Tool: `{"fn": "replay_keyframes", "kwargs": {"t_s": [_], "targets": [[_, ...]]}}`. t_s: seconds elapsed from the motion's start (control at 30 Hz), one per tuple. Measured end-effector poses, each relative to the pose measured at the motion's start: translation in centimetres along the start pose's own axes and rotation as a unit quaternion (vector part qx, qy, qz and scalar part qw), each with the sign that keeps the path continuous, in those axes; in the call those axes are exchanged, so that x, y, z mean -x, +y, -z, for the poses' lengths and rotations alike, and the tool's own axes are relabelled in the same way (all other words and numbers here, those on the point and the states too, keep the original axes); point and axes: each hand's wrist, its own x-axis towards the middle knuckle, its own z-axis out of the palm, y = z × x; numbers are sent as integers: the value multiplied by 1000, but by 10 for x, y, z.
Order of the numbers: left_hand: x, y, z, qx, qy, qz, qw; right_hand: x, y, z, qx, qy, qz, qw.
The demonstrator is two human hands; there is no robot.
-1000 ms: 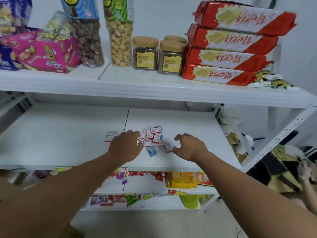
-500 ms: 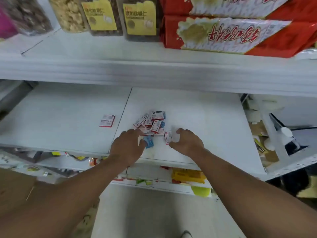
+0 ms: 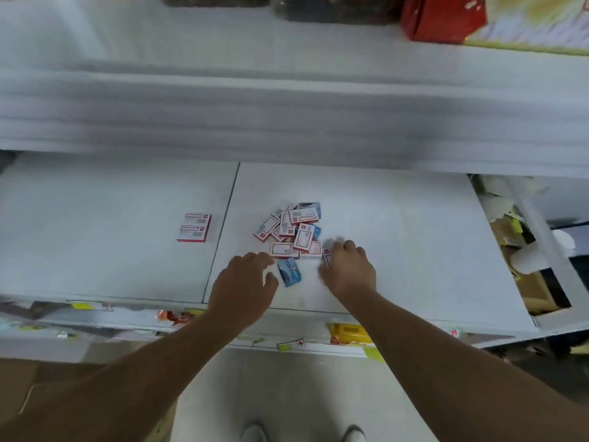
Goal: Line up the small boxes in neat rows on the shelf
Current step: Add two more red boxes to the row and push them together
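A loose pile of small red-and-white boxes (image 3: pixel 291 229), with a few blue ones mixed in, lies on the white middle shelf (image 3: pixel 408 250). Two more red-and-white boxes (image 3: pixel 194 227) lie side by side to the left, past the seam in the shelf. A single blue box (image 3: pixel 289 272) lies just in front of the pile, between my hands. My left hand (image 3: pixel 245 282) hovers beside it with fingers apart, holding nothing. My right hand (image 3: pixel 349 269) is at the pile's right front corner, with thumb and fingers pinching one small red-and-white box (image 3: pixel 326 255).
The blurred front edge of the upper shelf (image 3: pixel 287 116) overhangs the work area, with jars (image 3: pixel 334 8) and a red packet (image 3: pixel 443 17) on it. A lower shelf holds a yellow packet (image 3: pixel 349 333) and wrappers. Cardboard and clutter (image 3: pixel 526 250) sit beyond the shelf's right post.
The view has tilted down and moved closer to the middle shelf. Both hands have drawn back to the pile's front edge. My right hand has taken hold of the box beside it.
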Motion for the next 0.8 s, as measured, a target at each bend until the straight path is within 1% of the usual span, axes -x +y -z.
{"fn": "replay_keyframes", "kwargs": {"t_s": [0.1,0.27,0.43,0.53,0.63,0.7,0.8], "targets": [[-20,7,-7,20,-13,-14,1000,-3,2,-1,-12,4,-12,1000],[-66,34,-21,4,8,-31,999,2,20,6,14,16,-21,1000],[-97,57,-38,-29,17,-8,999,12,47,12,21,25,-20,999],[-104,61,-48,-51,42,10,998,15,59,16,11,28,-19,999],[-106,65,-56,-26,47,17,998,18,70,20,9,28,-14,999],[-105,66,-56,-16,49,15,999,22,75,23,4,23,-9,1000],[-94,61,-50,-38,55,6,998,27,80,32,2,16,6,1000]]}}
